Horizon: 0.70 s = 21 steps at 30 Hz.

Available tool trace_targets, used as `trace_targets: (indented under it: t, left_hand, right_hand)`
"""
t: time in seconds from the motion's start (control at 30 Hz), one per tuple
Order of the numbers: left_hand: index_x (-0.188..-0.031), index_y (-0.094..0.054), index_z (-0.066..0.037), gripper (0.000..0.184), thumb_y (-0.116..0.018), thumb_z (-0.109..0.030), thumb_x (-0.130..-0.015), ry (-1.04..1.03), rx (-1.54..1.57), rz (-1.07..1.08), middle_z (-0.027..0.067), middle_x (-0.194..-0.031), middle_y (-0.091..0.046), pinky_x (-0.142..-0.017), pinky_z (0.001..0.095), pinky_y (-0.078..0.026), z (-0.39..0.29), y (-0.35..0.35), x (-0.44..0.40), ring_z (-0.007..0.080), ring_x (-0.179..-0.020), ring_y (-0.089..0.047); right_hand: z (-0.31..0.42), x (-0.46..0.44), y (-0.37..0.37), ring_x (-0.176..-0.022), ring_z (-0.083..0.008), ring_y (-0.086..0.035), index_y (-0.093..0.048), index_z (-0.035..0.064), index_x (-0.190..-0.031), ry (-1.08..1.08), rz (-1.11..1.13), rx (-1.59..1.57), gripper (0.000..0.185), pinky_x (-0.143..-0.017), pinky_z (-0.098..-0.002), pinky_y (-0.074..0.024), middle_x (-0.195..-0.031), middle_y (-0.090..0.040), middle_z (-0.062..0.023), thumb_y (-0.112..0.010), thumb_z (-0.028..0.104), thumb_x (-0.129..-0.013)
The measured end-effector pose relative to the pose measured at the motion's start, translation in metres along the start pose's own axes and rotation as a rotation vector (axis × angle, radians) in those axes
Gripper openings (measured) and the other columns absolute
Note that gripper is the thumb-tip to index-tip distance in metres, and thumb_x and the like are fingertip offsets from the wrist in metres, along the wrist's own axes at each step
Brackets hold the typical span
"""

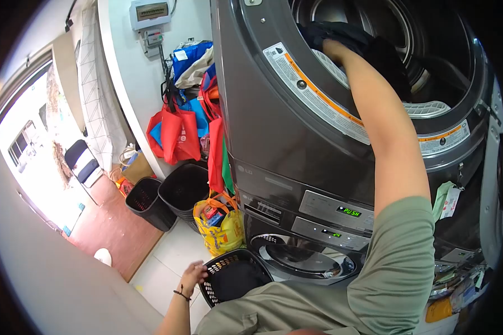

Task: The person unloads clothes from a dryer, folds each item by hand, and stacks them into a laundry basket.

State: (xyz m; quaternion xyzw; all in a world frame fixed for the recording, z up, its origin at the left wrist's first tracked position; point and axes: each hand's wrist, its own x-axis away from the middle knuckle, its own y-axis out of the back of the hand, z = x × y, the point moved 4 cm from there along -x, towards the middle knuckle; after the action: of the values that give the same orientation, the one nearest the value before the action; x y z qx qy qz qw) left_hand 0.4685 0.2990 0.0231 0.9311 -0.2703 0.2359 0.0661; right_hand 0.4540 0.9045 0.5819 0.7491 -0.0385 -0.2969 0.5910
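My right arm reaches into the open drum (pixel 430 53) of a dark grey dryer (pixel 274 134). There my right hand (pixel 334 50) is closed on dark clothes (pixel 383 56), which bunch over the drum's lower lip; its fingertips are hidden in the fabric. Down at the left, my left hand (pixel 193 274), with a dark bracelet on the wrist, is beside the rim of a black laundry basket (pixel 208 293). Its fingers are slightly bent and apart, holding nothing. I cannot tell whether they touch the rim. Black cloth seems to lie in the basket.
Below the dryer is a second machine with a round door (pixel 304 258). A yellow bag (pixel 221 231) and black baskets (pixel 185 187) stand at the left, under hanging red bags (pixel 176 134). The open dryer door (pixel 490 190) is at the right. A folding chair (pixel 84 162) stands farther left.
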Motion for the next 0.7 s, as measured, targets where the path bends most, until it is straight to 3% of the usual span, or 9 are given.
trace_targets:
  t: [0.13, 0.23, 0.3, 0.4, 0.47, 0.5, 0.53, 0.57, 0.7]
  left_hand:
    - [-0.131, -0.048, -0.010, 0.041, -0.052, -0.029, -0.096, -0.181, -0.048, -0.118, 0.0069, -0.117, -0.061, -0.083, 0.0319, -0.046, -0.052, -0.007, 0.004, 0.0178, -0.097, -0.060]
    - [-0.131, -0.049, -0.009, 0.039, -0.052, -0.026, -0.096, -0.304, -0.025, -0.038, 0.0072, -0.119, -0.060, -0.083, 0.0308, -0.046, -0.095, -0.017, 0.019, 0.0173, -0.100, -0.060]
    - [-0.130, -0.049, -0.006, 0.038, -0.054, -0.019, -0.095, -0.487, -0.039, 0.040, 0.0082, -0.121, -0.059, -0.086, 0.0302, -0.045, -0.143, -0.034, 0.039, 0.0169, -0.102, -0.059]
    - [-0.136, -0.041, -0.004, 0.049, -0.059, -0.006, -0.090, -0.864, -0.019, 0.238, 0.0103, -0.129, -0.054, -0.095, 0.0325, -0.043, -0.222, -0.080, 0.082, 0.0186, -0.113, -0.055]
    - [-0.144, -0.030, -0.007, 0.067, -0.065, -0.009, -0.087, -1.067, 0.057, 0.298, 0.0135, -0.134, -0.047, -0.101, 0.0369, -0.040, -0.254, -0.112, 0.104, 0.0218, -0.114, -0.054]
    - [-0.146, -0.022, -0.008, 0.077, -0.066, -0.002, -0.083, -1.237, 0.060, 0.272, 0.0134, -0.138, -0.041, -0.100, 0.0366, -0.041, -0.269, -0.128, 0.117, 0.0232, -0.113, -0.054]
    - [-0.139, -0.034, -0.002, 0.068, -0.065, 0.005, -0.080, -1.391, 0.207, 0.168, 0.0111, -0.132, -0.050, -0.099, 0.0333, -0.041, -0.283, -0.146, 0.140, 0.0190, -0.120, -0.050]
    - [-0.139, -0.034, -0.002, 0.066, -0.065, 0.004, -0.081, -1.466, 0.218, 0.130, 0.0109, -0.132, -0.050, -0.099, 0.0332, -0.041, -0.288, -0.159, 0.152, 0.0188, -0.120, -0.051]
    - [-0.137, -0.037, -0.002, 0.059, -0.063, -0.002, -0.084, -1.434, 0.142, 0.149, 0.0100, -0.131, -0.051, -0.099, 0.0329, -0.041, -0.272, -0.185, 0.161, 0.0184, -0.119, -0.051]
  right_hand:
    - [-0.002, 0.050, 0.079, -0.100, -0.0358, -0.064, -0.069, 0.0024, -0.100, -0.117, -0.852, -0.412, 0.029, -0.086, -0.0427, -0.0492, -0.105, -0.068, -0.0177, -0.058, 0.025, -0.086]
    - [0.010, 0.099, 0.145, -0.072, -0.0240, -0.063, -0.064, -0.0003, -0.097, 0.201, -1.466, -0.823, 0.029, -0.071, -0.0381, -0.0496, -0.087, -0.067, -0.0141, -0.060, 0.028, -0.091]
    - [0.046, 0.136, 0.176, -0.067, -0.0148, -0.057, -0.062, 0.0053, -0.094, 0.506, -1.446, -1.284, 0.024, -0.065, -0.0322, -0.0474, -0.079, -0.063, -0.0051, -0.048, 0.023, -0.100]
    - [0.167, 0.232, 0.190, -0.067, -0.0134, -0.056, -0.061, 0.0096, -0.085, 0.691, -0.932, -1.889, 0.027, -0.063, -0.0284, -0.0458, -0.079, -0.061, -0.0024, -0.043, 0.020, -0.101]
    - [0.219, 0.251, 0.159, -0.082, -0.0214, -0.062, -0.066, 0.0056, -0.093, 0.802, -1.413, -0.503, 0.019, -0.074, -0.0349, -0.0478, -0.088, -0.065, -0.0099, -0.053, 0.018, -0.089]
    - [0.256, 0.274, 0.130, -0.087, -0.0237, -0.061, -0.064, 0.0056, -0.095, 0.862, -1.140, -0.680, 0.019, -0.078, -0.0360, -0.0473, -0.091, -0.065, -0.0119, -0.052, 0.018, -0.090]
    - [0.290, 0.292, 0.090, -0.092, -0.0259, -0.061, -0.063, 0.0057, -0.097, 0.858, -0.527, -1.326, 0.019, -0.081, -0.0371, -0.0468, -0.095, -0.064, -0.0140, -0.051, 0.019, -0.092]
    - [0.316, 0.313, 0.062, -0.097, -0.0282, -0.060, -0.062, 0.0057, -0.099, 0.873, -0.252, -1.418, 0.019, -0.084, -0.0381, -0.0463, -0.098, -0.063, -0.0161, -0.050, 0.019, -0.093]
    - [0.335, 0.403, 0.063, -0.099, -0.0273, -0.059, -0.059, 0.0068, -0.110, 1.133, -0.026, -1.370, 0.020, -0.090, -0.0379, -0.0426, -0.103, -0.062, -0.0140, -0.054, 0.014, -0.092]
